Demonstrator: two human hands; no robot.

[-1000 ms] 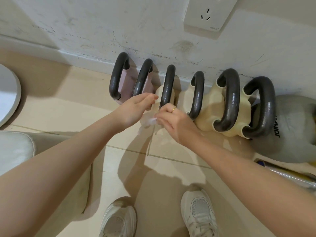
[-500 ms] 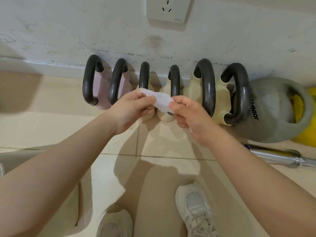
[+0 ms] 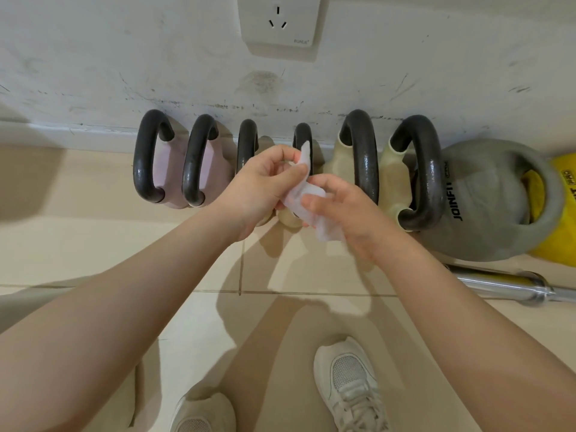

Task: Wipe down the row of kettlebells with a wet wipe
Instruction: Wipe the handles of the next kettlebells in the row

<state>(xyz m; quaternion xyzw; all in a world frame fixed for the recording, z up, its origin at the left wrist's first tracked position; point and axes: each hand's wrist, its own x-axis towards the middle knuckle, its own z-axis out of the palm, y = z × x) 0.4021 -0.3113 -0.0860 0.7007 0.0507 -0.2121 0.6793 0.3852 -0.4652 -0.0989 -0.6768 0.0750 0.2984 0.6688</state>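
Wipe stretched between both hands in the head view, held in the air just in front of the kettlebell row; left hand pinches its upper corner up by the 4th handle, fingers curled round the edge; right hand grips the lower part, thumb and fingers closed on the sheet, a loose tail hanging below the palm; it looks half unfolded, not yet on any metal I'd say.

Risks from here: the sheet is thin and wet, so pulling the 2 corners apart too hard could tear it; the dangling tail could drag on the floor tile and pick up grit, which then smears onto the handles; the 6 dark handles stand close together, so fingers pushed between them may get pinched, or the wipe may snag and bunch; the grey kettlebell leans beside a yellow one, and a firm shove might roll it toward the steel bar; feet sit right below, shoe nearest.
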